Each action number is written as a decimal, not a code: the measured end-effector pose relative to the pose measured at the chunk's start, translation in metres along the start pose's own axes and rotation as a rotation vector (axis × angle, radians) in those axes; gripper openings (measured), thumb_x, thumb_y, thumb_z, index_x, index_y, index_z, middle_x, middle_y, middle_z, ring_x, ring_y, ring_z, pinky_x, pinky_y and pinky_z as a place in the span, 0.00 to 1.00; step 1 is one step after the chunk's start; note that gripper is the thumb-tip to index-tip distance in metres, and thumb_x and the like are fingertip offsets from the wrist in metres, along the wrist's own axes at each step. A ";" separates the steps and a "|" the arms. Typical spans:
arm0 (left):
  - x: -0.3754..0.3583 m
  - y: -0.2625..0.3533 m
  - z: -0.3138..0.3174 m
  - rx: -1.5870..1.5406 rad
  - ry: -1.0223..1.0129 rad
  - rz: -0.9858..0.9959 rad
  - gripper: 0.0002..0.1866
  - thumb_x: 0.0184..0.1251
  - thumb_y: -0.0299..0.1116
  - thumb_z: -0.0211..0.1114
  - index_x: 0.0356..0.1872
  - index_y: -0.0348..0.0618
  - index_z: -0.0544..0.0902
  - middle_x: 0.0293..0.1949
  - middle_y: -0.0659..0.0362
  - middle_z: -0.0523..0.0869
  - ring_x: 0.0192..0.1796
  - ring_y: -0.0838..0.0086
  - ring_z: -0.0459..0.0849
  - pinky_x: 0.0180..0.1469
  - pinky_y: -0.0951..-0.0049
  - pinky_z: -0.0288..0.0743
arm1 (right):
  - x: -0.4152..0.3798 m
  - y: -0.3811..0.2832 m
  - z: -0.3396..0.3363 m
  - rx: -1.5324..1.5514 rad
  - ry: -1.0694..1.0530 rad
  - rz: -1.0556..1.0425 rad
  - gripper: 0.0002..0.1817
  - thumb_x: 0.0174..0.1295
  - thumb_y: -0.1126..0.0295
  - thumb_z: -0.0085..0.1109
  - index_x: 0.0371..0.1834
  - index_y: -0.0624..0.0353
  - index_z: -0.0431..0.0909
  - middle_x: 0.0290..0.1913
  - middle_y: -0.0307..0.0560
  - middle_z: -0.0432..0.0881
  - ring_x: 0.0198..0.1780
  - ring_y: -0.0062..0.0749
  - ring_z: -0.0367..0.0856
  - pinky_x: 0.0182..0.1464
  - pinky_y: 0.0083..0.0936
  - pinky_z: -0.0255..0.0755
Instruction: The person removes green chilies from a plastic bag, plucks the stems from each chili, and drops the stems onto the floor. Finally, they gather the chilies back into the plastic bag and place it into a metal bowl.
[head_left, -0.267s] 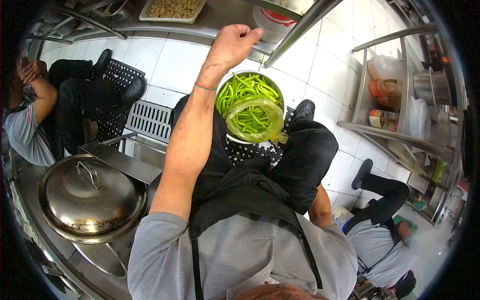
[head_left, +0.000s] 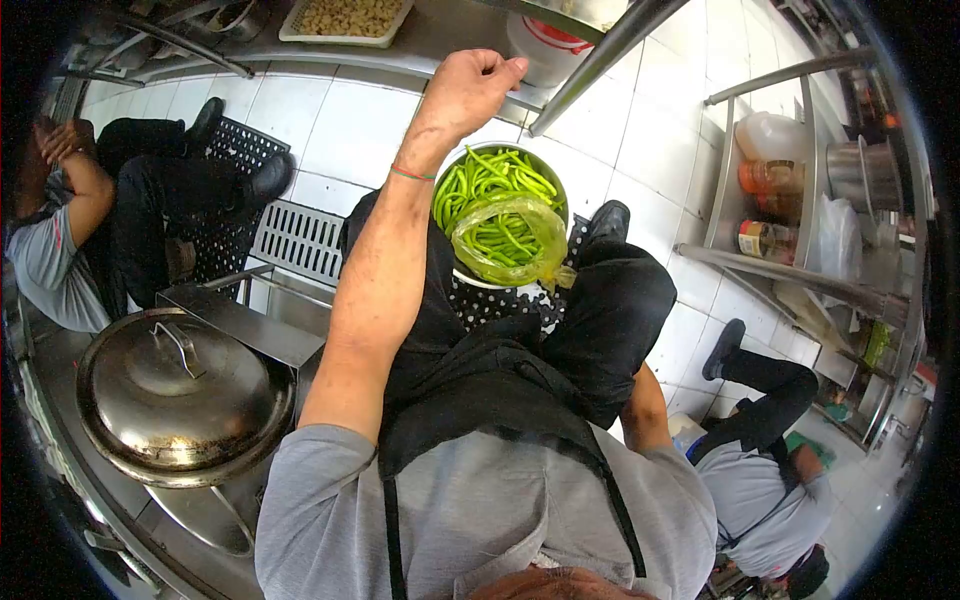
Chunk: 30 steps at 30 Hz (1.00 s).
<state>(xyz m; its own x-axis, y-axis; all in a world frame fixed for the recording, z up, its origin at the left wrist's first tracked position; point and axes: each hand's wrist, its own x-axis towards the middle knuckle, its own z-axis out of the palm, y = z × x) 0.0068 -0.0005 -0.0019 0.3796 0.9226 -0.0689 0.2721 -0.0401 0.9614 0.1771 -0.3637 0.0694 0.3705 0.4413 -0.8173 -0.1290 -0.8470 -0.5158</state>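
Observation:
My left hand [head_left: 475,85] is stretched forward, its fingers curled in and the thumb against them, at the edge of the steel table [head_left: 420,62]. Nothing shows in it. Below that hand, between my legs, stands a round metal pot [head_left: 563,180] heaped with long thin green pods [head_left: 480,178], chillies or beans. On top of them lies a yellowish clear plastic bag [head_left: 548,240], its mouth open, with more pods showing inside. My right forearm [head_left: 645,410] runs down beside my right thigh, and the hand itself is hidden behind the leg.
A large lidded pan [head_left: 185,395] sits at the left. A white tray of pale pieces [head_left: 345,18] and a bucket with a red rim [head_left: 548,48] are ahead. Metal shelves [head_left: 790,262] with jars stand right. Other people sit left [head_left: 65,250] and right [head_left: 770,480].
Almost nothing differs. My left hand stays in place over the table edge, and the pot and bag have not moved.

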 end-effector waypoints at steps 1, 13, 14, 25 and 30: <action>-0.001 0.000 -0.001 0.006 0.007 -0.002 0.24 0.68 0.51 0.64 0.27 0.37 0.83 0.23 0.64 0.80 0.26 0.82 0.75 0.29 0.78 0.69 | 0.004 0.003 -0.002 0.005 0.001 0.003 0.30 0.72 0.51 0.48 0.66 0.64 0.69 0.64 0.50 0.76 0.63 0.41 0.73 0.70 0.30 0.59; 0.001 0.003 -0.001 -0.027 0.030 0.006 0.23 0.67 0.51 0.65 0.28 0.37 0.84 0.21 0.63 0.79 0.25 0.80 0.74 0.28 0.75 0.69 | 0.048 0.072 -0.022 0.110 -0.026 0.075 0.30 0.69 0.50 0.53 0.63 0.64 0.71 0.60 0.48 0.78 0.59 0.37 0.77 0.66 0.29 0.64; 0.001 0.003 0.000 -0.047 0.045 0.016 0.23 0.66 0.50 0.65 0.28 0.37 0.85 0.19 0.62 0.78 0.24 0.79 0.73 0.28 0.72 0.68 | 0.059 0.089 -0.026 0.130 -0.027 0.099 0.30 0.69 0.50 0.53 0.63 0.64 0.71 0.60 0.48 0.78 0.59 0.37 0.77 0.66 0.29 0.65; -0.006 0.000 -0.018 0.134 0.033 0.041 0.24 0.68 0.52 0.64 0.27 0.37 0.83 0.19 0.65 0.76 0.24 0.82 0.71 0.27 0.77 0.66 | 0.281 0.188 -0.165 0.725 0.146 -0.104 0.30 0.67 0.49 0.57 0.60 0.65 0.73 0.56 0.45 0.81 0.55 0.33 0.80 0.63 0.29 0.70; -0.008 -0.013 -0.020 0.329 0.057 0.099 0.21 0.64 0.49 0.64 0.29 0.36 0.85 0.21 0.51 0.83 0.25 0.68 0.79 0.33 0.64 0.74 | 0.160 -0.019 -0.163 0.354 0.443 -0.913 0.19 0.71 0.57 0.55 0.48 0.64 0.79 0.45 0.48 0.82 0.45 0.27 0.80 0.50 0.27 0.75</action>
<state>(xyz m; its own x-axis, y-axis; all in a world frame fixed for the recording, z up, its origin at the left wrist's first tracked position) -0.0173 0.0004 -0.0085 0.3709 0.9276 0.0445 0.5107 -0.2438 0.8245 0.3891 -0.3252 -0.0100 0.7530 0.6565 0.0438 0.1328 -0.0863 -0.9874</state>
